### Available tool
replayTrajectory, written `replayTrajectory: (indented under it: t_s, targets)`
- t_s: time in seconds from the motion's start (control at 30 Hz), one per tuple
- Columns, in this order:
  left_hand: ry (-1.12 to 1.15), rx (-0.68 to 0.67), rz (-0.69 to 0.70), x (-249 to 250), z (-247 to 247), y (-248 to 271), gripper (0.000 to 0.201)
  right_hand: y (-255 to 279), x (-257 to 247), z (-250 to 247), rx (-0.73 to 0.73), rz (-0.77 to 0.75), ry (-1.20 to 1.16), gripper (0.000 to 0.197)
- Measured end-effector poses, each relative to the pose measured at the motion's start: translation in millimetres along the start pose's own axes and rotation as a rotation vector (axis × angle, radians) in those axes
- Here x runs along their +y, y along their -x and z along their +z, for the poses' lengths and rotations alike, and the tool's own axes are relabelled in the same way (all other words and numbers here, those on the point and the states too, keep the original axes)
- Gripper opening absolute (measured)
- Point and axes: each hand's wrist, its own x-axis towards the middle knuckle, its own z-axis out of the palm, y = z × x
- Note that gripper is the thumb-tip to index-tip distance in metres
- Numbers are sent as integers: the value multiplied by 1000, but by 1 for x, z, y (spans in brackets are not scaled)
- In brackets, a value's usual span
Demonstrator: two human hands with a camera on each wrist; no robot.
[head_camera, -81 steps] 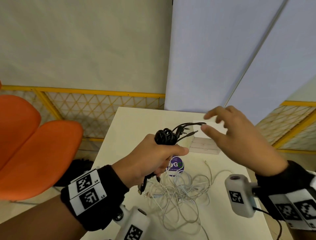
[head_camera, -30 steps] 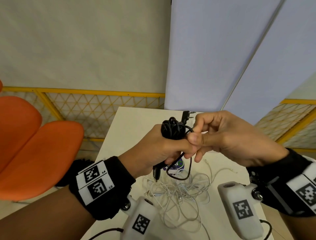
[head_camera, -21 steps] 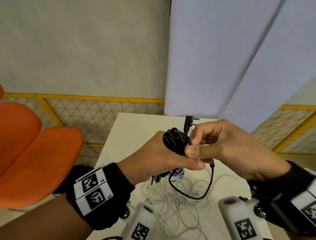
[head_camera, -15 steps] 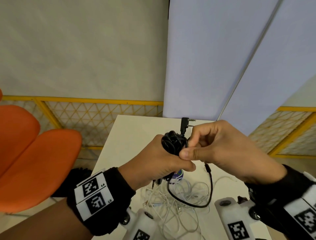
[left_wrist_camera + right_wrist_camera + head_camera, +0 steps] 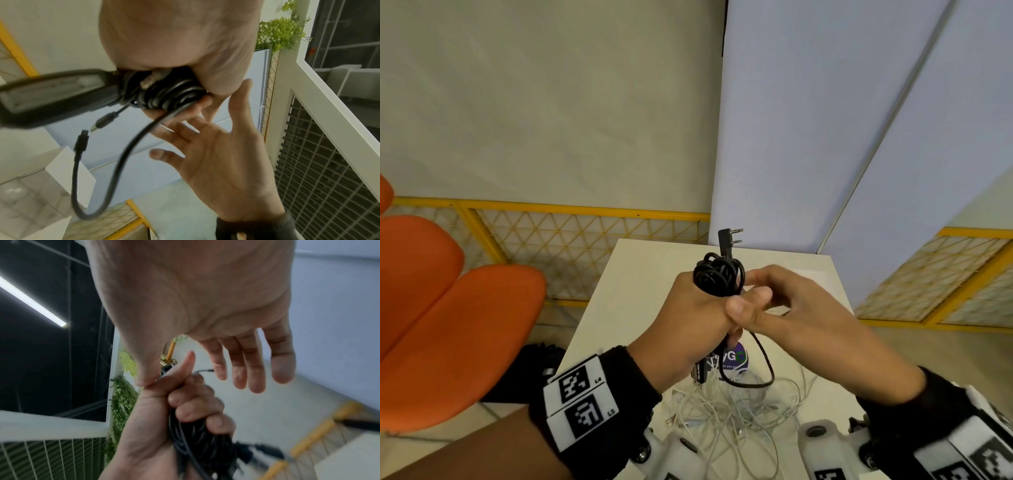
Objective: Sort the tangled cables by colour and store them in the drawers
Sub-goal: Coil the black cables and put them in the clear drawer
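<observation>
Left hand (image 5: 693, 318) grip closed round black cable bundle (image 5: 717, 277), frame centre, above the counter (image 5: 640, 274). Right hand (image 5: 791, 318) open, fingers straight beside it. Risk: loose tail (image 5: 763, 363) hangs unheld, may unwind or snag white cables (image 5: 729, 411) below.

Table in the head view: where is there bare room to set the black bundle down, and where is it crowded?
Bare: the table's far left stretch, beyond the left hand. Crowded: the near middle, under the white cables and the sticker.
</observation>
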Motion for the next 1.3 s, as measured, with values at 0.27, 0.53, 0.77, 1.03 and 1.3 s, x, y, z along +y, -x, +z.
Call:
replayTrajectory:
  t_s: [0.27, 0.53, 0.77, 1.03, 1.3]
  targets:
    - [-96, 83, 38, 6, 32, -1, 19, -7, -16, 23, 29, -33, -327, 39]
    - [-185, -150, -95, 1, 18, 2, 40, -14, -9, 27, 203, -130, -373, 6]
    - [-158, -165, -1, 9, 14, -2, 32, -14, -11, 27, 268, -198, -406, 11]
    - [-215, -283, -56, -3, 7, -4, 21, -19, -17, 29, 239, -122, -884, 27]
    - [-275, -220, -96, -17, 11, -6, 39, -27, -12, 34, 310, -34, -891, 35]
